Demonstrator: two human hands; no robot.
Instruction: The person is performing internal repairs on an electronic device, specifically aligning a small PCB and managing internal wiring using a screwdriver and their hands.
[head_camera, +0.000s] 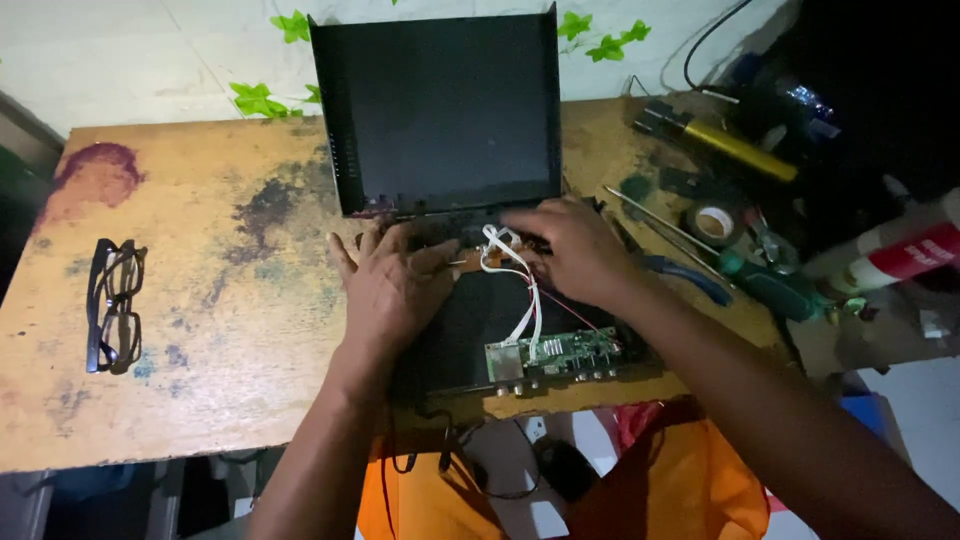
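I see the black open chassis at the tabletop's near edge, long axis 12–6, green board at 6. Left hand flat, fingers spread on it; right hand curled on white wires. Red-and-white tube at 3.

A small repair workshop is suggested by a stained wooden bench, with screwdrivers, tape and pliers scattered right.
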